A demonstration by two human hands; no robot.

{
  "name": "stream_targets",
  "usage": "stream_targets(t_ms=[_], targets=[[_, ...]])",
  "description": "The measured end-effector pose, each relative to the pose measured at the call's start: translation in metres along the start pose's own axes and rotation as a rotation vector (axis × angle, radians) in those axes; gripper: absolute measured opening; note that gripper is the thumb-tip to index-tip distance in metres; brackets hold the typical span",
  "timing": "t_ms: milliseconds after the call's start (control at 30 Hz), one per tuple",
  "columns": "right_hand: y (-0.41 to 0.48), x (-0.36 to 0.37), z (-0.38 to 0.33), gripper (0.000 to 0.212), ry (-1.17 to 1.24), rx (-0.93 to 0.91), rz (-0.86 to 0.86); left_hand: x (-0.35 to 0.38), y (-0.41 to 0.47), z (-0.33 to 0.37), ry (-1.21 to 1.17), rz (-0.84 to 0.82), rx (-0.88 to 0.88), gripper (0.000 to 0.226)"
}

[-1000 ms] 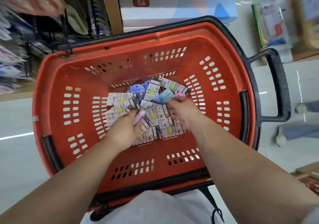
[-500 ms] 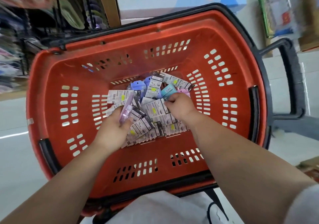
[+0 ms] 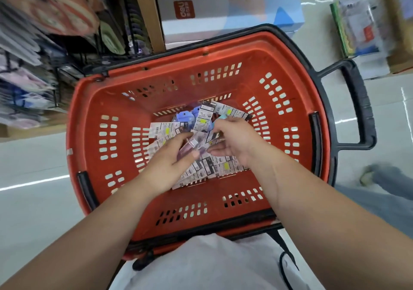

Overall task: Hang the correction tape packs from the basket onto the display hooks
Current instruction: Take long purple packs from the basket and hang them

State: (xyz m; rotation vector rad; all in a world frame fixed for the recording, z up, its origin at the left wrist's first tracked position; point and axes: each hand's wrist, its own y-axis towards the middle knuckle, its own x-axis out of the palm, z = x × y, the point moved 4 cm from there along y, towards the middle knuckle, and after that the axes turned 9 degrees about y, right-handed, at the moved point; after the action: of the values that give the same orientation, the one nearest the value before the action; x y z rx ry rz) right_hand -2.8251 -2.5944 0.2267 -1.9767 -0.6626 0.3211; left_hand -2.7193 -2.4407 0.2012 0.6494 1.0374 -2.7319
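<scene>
Correction tape packs [image 3: 219,167] fill the basket [image 3: 89,133] middle; my left grip [image 3: 169,169] has lifted a lilac pack [image 3: 190,148], my right grip [image 3: 239,142] seemingly pinches a second pack [image 3: 213,134], for hanging.

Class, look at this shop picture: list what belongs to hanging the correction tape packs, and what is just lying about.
Job:
red basket
pile of packs
purple pack gripped by left hand
teal pack pinched by right hand

Lying about:
white box
bagged goods by the wall
</scene>
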Motion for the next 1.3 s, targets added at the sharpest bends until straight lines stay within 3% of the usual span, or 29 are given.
stream_targets(t_ms=[67, 133, 233, 333, 467, 600, 767, 933, 1133, 1200, 1300], targets=[[0.001, 0.006, 0.001, 0.007, 0.040, 0.060, -0.028, 0.000, -0.004, -0.001, -0.036, -0.027, -0.031, 0.100], [0.003, 0.013, 0.005, 0.013, 0.072, 0.107, -0.054, -0.002, -0.006, -0.010, -0.011, 0.016, -0.086, 0.099], [0.011, 0.027, 0.014, 0.031, 0.127, 0.188, -0.136, -0.010, -0.007, -0.027, 0.046, 0.153, -0.159, 0.070], [0.032, 0.031, 0.025, 0.038, 0.111, 0.203, -0.126, -0.015, -0.014, -0.044, -0.172, 0.244, -0.303, 0.046], [0.074, 0.014, 0.052, 0.036, -0.433, 0.093, 0.084, -0.022, -0.025, -0.062, -0.419, 0.335, -0.382, 0.051], [0.106, 0.015, 0.086, 0.042, -1.002, 0.124, -0.027, -0.029, -0.036, -0.072, -0.526, 0.331, -0.436, 0.053], [0.121, 0.027, 0.103, 0.046, -1.233, 0.075, -0.070, -0.030, -0.045, -0.081, -0.609, 0.343, -0.454, 0.044], [0.099, 0.035, 0.084, 0.036, -1.060, -0.033, -0.081, -0.032, -0.043, -0.074, -0.563, 0.364, -0.439, 0.047], [0.036, 0.033, 0.027, 0.027, -0.422, -0.150, -0.066, -0.030, -0.034, -0.057, -0.473, 0.349, -0.354, 0.049], [0.019, 0.032, 0.014, 0.019, -0.235, -0.119, -0.092, -0.028, -0.030, -0.047, -0.454, 0.326, -0.328, 0.049], [0.005, 0.030, 0.005, 0.026, 0.060, -0.030, -0.110, -0.024, -0.022, -0.031, -0.409, 0.261, -0.265, 0.046]])
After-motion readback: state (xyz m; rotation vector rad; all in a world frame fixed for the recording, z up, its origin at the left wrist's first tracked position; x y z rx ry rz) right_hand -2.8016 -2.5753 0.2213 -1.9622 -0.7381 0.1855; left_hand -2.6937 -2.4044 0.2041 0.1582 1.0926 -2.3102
